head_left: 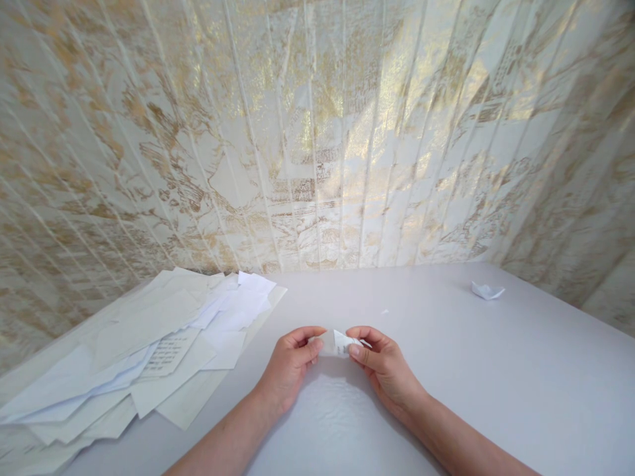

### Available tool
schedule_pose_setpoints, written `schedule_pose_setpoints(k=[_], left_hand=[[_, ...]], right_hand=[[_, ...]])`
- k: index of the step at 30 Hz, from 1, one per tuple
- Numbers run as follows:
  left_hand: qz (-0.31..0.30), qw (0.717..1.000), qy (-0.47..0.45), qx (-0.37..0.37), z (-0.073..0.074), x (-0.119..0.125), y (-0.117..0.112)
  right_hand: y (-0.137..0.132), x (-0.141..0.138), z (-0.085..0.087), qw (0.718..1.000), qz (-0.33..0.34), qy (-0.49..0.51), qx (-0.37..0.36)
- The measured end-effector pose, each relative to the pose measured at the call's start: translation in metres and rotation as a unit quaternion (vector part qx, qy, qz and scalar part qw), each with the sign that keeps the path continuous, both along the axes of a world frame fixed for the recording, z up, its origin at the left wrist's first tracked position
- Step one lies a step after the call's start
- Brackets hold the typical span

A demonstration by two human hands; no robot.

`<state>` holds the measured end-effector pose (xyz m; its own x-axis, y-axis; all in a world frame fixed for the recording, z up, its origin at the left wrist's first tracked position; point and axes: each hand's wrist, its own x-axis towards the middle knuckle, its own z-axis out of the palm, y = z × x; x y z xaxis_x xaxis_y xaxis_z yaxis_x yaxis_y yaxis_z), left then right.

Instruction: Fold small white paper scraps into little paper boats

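Left hand (pixel 292 360) and right hand (pixel 389 363) each nearly closed in thumb-and-finger pinch; small folded piece of white printed paper (pixel 340 344) held between them by opposite ends, over smooth white tabletop (pixel 496 370). Paper judged very light, thin, easily creased; layered folds likely stiffer, loose edges liable to tear. Hold best taken at folded ends, light fingertip pressure applied.

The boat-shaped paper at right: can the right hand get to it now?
Probably yes: nothing visible stands between the right hand and the boat-shaped paper, though the fingers grip a folded paper.
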<state>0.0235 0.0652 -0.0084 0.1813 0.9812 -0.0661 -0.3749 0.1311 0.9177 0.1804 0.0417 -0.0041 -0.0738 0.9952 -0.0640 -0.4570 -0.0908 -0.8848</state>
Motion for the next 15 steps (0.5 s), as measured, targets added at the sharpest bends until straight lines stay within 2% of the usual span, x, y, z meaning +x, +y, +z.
schedule_pose_setpoints(k=[7, 15], left_hand=[[0.011, 0.998, 0.054, 0.027, 0.0006, 0.0013, -0.0012], [0.016, 0.993, 0.105, 0.048, 0.002, 0.0008, -0.0028]], right_hand=[[0.0028, -0.0002, -0.0031, 0.986, -0.075, -0.145, 0.037], [0.0033, -0.0003, -0.003, 0.983, -0.076, -0.161, 0.038]])
